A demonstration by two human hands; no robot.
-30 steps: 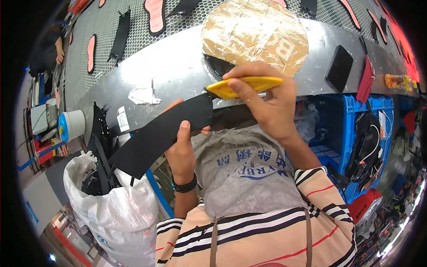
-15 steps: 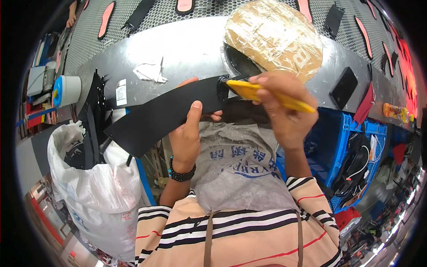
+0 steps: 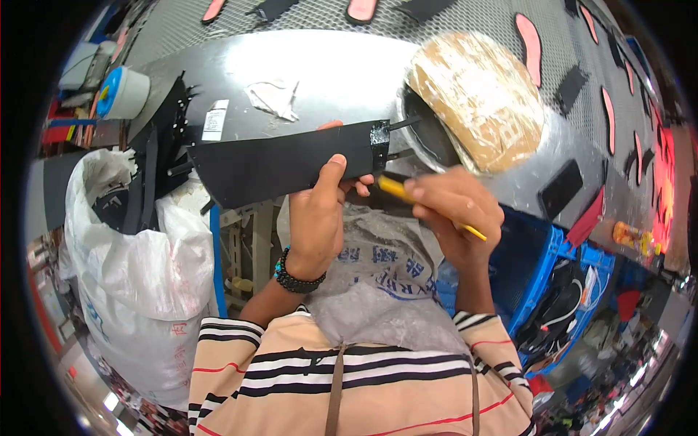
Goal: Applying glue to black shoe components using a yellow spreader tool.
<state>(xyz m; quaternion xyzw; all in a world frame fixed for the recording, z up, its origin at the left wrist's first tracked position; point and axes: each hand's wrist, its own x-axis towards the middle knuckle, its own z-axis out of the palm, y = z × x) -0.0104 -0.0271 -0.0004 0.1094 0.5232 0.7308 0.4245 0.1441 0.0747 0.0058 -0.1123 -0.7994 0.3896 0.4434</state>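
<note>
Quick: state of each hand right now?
Left hand: closed on the black strip, thumb on top.
Right hand: closed around the yellow tool.

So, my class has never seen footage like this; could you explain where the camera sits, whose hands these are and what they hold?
There is no robot here: these are a person's bare hands, seen through a wide fisheye camera worn on the head, so straight edges curve. The left hand holds a black strip, thumb on top. The right hand holds a yellow tool near the strip's glossy end; whether they touch is unclear. On the metal worktop lie a white scrap, a dark phone and a round container partly covered by a cardboard disc. Behind, a grey mesh carries pink sole-shaped pieces.
</note>
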